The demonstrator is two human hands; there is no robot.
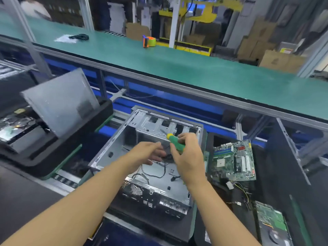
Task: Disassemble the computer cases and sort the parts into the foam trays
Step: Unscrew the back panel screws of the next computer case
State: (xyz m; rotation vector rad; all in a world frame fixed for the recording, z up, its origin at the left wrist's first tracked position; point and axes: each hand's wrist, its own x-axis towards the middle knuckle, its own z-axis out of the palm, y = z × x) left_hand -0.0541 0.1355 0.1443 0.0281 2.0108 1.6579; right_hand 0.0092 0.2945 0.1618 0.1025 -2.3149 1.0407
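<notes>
The main risk is the loose black cables (160,172) inside the open computer case (156,185). They lie across its floor, and if one is tugged while still plugged in or snagged on the metal frame, a connector could tear or the case could shift on the surface. The screwdriver (176,142) is another worry: its tip points into the drive cage close to the other hand's fingers, so a slip could jab them.

The right hand (188,158) is wrapped around the screwdriver's green and yellow handle, above the middle of the case. The left hand (147,153) is loosely spread with its fingers extended over the cable bundle, at or just above it; I cannot tell whether it touches. A circuit board (234,160) already lies in the foam tray (264,157) just right of the case.
</notes>
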